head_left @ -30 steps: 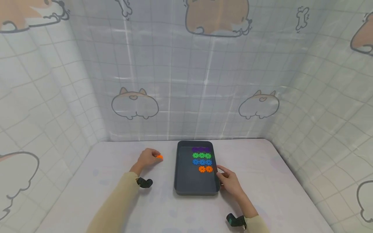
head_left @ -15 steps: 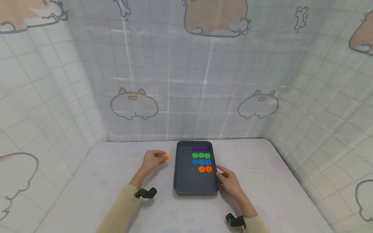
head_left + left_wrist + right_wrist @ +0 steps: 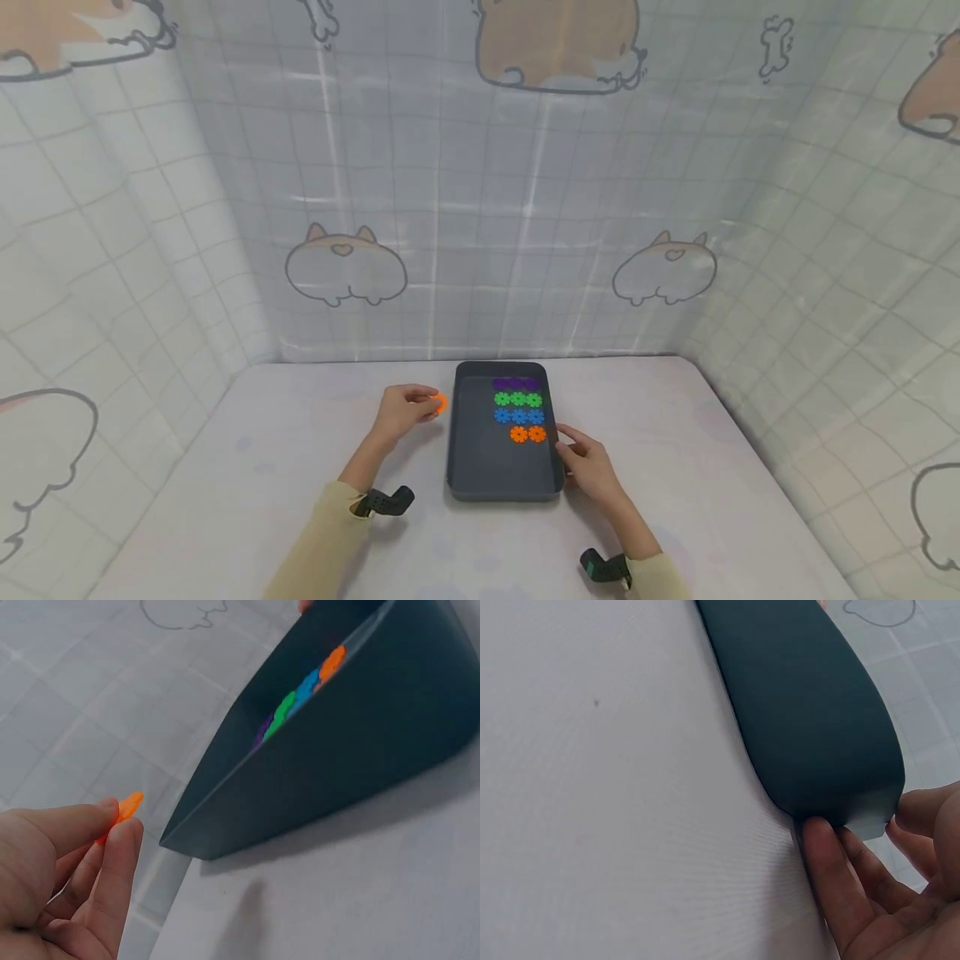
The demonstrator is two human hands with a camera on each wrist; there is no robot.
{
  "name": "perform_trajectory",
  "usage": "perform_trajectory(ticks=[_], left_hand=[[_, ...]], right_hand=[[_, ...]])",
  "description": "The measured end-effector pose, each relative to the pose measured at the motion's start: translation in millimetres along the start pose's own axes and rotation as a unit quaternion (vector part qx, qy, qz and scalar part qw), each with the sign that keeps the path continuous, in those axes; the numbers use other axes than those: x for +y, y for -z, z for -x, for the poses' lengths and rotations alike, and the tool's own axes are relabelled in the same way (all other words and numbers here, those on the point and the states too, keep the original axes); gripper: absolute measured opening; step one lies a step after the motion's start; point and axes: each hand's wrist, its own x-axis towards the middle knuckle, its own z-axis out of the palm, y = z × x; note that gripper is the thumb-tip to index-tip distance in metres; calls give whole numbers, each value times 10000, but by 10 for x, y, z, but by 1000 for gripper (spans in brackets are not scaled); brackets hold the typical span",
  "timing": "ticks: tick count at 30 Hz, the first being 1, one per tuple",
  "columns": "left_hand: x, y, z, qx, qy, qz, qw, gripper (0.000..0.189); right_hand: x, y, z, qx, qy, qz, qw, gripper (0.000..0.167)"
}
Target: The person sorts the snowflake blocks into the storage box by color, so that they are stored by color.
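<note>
pinching an orange gear (image 3: 440, 403) by its rim, the left hand (image 3: 402, 409) has it just left of the tray (image 3: 470, 467). looks like thin stiff plastic, super light, so edge grip works. right hand (image 3: 589, 467) rests against the tray's right wall, fingers relaxed.

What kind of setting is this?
Likely a staged recording booth, not a home: printed corgi-pattern sheeting walls in a covered table that holds only a dark tray of sorted coloured gear pieces.

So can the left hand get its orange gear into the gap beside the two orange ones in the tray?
Probably yes. The left hand pinches the orange gear just outside the tray; the floor left of the orange pair looks bare.
</note>
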Motion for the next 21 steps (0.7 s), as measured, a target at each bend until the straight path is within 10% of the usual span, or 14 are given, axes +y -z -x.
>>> perform_trajectory(ticks=[21], left_hand=[[199,-475,135,-321,72,-478,9983,19]], right_hand=[[19,-7,-34,35,-17,-49,10000,40]])
